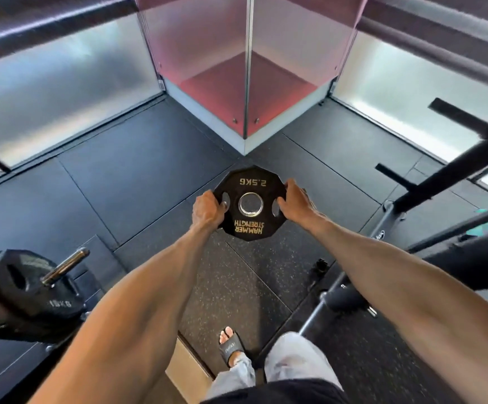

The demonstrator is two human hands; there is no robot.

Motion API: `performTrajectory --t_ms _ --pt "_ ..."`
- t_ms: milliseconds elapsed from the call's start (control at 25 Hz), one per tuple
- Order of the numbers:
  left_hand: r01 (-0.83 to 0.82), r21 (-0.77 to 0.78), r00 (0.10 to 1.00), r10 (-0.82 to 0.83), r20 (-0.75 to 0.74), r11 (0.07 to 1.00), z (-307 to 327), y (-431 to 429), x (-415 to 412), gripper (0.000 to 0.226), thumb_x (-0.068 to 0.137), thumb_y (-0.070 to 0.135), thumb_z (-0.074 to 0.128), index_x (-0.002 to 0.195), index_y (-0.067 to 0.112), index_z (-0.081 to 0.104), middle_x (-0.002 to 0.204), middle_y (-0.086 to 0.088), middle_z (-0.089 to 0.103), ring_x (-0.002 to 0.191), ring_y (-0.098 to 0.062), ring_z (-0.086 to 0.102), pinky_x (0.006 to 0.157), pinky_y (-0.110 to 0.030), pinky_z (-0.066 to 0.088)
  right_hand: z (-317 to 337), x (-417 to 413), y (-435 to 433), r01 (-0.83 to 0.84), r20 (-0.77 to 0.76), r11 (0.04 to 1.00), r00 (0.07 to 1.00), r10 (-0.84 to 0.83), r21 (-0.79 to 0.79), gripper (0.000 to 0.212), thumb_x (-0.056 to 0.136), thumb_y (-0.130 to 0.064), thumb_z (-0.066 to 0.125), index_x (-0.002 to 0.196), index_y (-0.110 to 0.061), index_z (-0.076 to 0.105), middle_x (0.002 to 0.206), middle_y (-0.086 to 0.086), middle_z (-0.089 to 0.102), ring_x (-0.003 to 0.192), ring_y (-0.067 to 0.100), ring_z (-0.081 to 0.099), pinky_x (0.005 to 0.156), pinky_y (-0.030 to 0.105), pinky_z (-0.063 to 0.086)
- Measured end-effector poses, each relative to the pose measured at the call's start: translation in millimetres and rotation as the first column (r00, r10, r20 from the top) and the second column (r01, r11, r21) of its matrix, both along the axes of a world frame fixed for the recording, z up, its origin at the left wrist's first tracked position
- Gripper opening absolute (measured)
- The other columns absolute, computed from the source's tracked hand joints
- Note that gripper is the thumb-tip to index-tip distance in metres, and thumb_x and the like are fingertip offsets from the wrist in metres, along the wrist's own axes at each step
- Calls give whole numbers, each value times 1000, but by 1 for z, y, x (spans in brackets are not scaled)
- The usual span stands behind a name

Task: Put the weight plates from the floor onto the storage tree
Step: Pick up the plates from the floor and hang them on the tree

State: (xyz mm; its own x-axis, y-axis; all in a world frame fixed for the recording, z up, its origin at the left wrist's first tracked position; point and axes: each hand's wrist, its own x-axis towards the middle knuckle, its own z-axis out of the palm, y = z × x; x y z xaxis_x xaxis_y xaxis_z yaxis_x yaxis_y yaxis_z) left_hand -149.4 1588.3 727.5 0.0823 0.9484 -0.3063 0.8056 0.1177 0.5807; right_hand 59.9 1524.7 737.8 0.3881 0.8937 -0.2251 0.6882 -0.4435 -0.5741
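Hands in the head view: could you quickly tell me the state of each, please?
Left hand grips the 2.5 kg Hammer Strength plate by its left edge.
Right hand grips its right edge.

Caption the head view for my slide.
The left hand and right hand grip a 2.5KG plate over the floor; a 15KG plate sits on a chrome peg.

The floor (138, 182) out front and off to the left is wide open, loads of room to swing through. A glass corner (247, 83) walls off further ahead. Right side's tighter, black rack bars (455, 170) slant across. Low left, a 15KG plate (18, 290) and its chrome peg (66, 266) stick out.
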Motion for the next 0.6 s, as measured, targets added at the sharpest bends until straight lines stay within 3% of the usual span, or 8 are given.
performTrajectory --t_ms 120,320,440,600 --pt "2 3 1000 -2 7 1000 -5 71 18 28 92 25 65 113 6 65 109 -17 70 102 -36 66 82 -41 52 -2 22 69 -18 -2 1000 1000 18 -6 31 94 -19 58 121 -9 47 112 14 65 102 32 63 85 43 52" --pt "86 -31 996 -86 16 996 -17 194 91 26 92 20 63 113 4 63 106 -12 68 100 -33 66 72 -34 49 -17 93 183 -20 18 1000 1000 20 -12 29 94 -14 55 120 -6 44 109 19 65 101 36 63 74 34 44" --pt "178 -8 984 -179 -29 984 -20 284 159 26 89 14 62 112 3 66 106 -16 71 98 -34 67 79 -38 55 -26 151 253 71 19 997 997 -71 4 22 92 -15 52 111 -13 42 94 11 61 89 32 62 69 32 40" --pt "300 -3 953 -300 -36 954 -5 382 264 31 91 18 62 117 2 64 109 -20 69 105 -37 65 83 -40 52 -9 239 326 186 23 982 982 -186 -5 19 92 -14 52 105 -13 39 92 9 58 84 29 59 69 34 42"
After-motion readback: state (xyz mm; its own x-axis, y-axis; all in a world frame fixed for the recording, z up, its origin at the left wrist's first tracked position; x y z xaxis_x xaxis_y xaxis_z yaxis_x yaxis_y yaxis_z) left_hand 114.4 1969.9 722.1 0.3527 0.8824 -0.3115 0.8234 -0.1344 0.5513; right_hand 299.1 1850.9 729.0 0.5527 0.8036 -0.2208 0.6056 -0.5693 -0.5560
